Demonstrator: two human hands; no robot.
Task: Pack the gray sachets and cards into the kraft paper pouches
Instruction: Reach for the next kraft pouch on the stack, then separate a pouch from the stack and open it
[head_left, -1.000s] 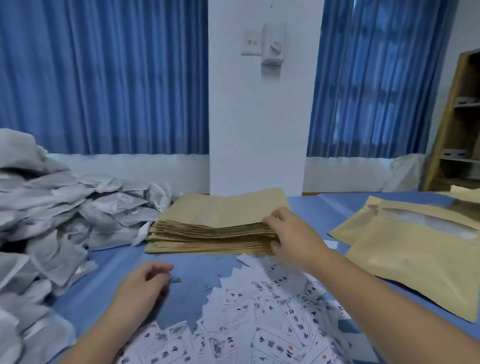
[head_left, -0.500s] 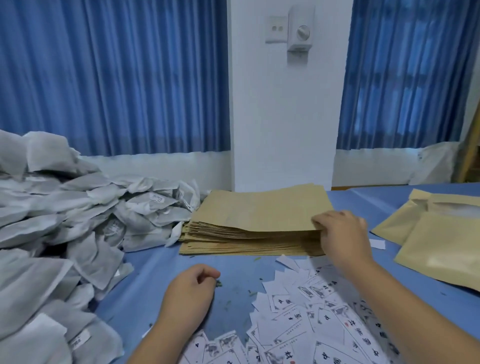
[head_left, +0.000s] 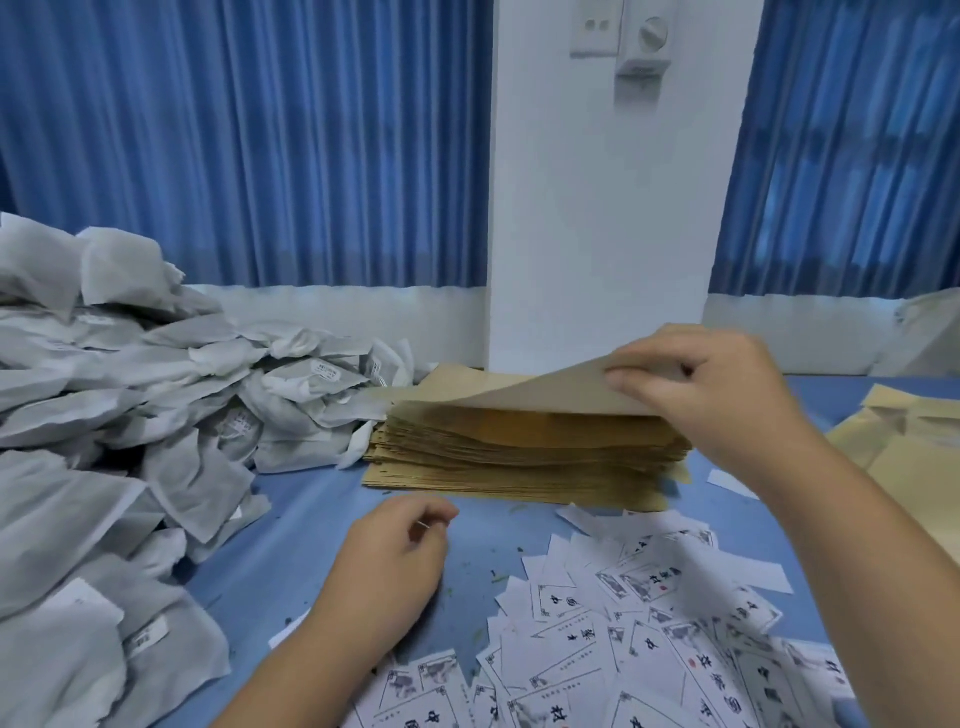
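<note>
A stack of flat kraft paper pouches (head_left: 524, 457) lies at the middle of the blue table. My right hand (head_left: 711, 395) pinches the near right corner of the top pouch (head_left: 519, 392) and holds it peeled up off the stack. My left hand (head_left: 395, 566) rests on the table in front of the stack with fingers loosely curled, holding nothing. A big heap of gray sachets (head_left: 130, 415) fills the left side. White printed cards (head_left: 649, 639) are strewn across the near right of the table.
More kraft pouches (head_left: 904, 447) lie at the right edge. A white pillar (head_left: 597, 208) with a wall switch stands behind the stack, blue curtains on both sides. Bare blue table (head_left: 301, 540) shows between the sachets and the cards.
My right hand has lifted the corner of the top pouch up from the stack. The left hand has stayed about where it was. The camera has turned left and moved closer.
</note>
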